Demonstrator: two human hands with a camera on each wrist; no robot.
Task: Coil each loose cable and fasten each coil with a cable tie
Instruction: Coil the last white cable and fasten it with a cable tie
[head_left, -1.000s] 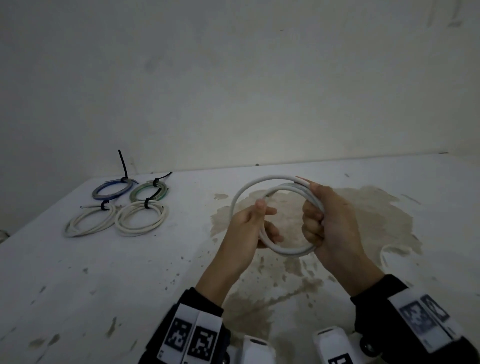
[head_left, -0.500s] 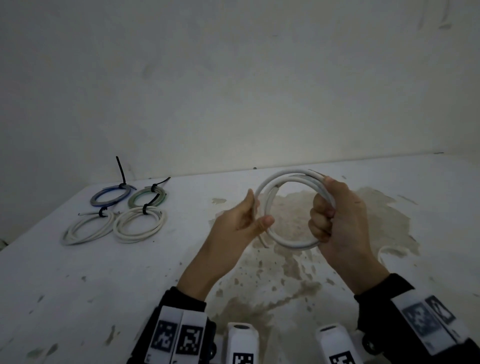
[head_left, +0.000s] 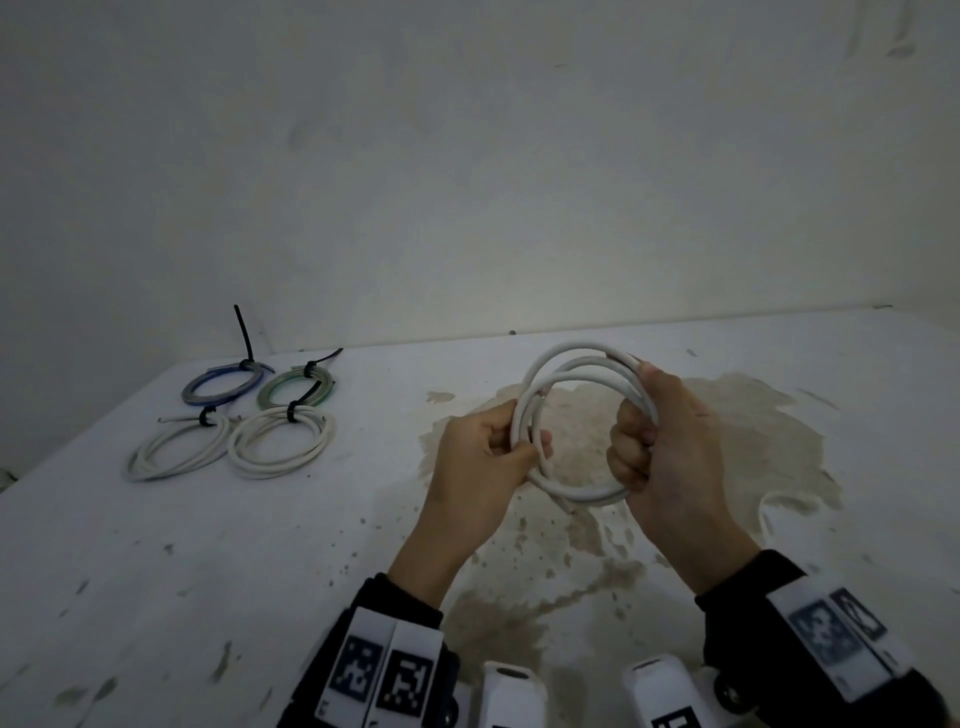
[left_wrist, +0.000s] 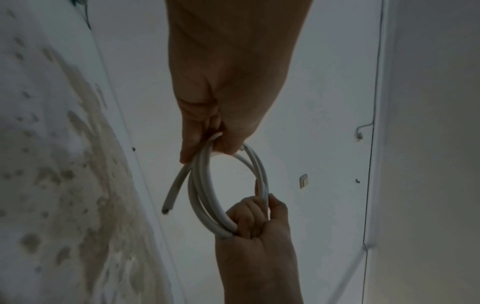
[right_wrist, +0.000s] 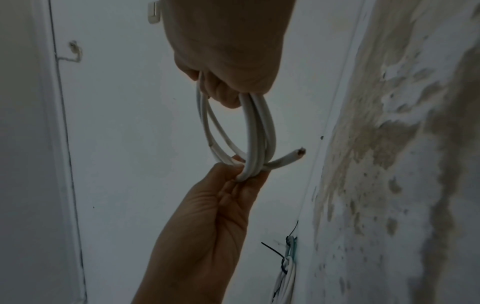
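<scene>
Both hands grip the white cable coil (head_left: 582, 415) between them above the table, left hand (head_left: 488, 457) pinching one side, right hand (head_left: 670, 447) fisted opposite; I'd tuck that stray end (left_wrist: 171, 197) in before tying.

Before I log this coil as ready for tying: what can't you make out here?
- How many turns the white cable coil has: both the left hand and the right hand cover parts of it in every view.
- Any spare cable tie: none is in view.
- Whether the four tied coils are cinched tight: too small in the head view.
</scene>
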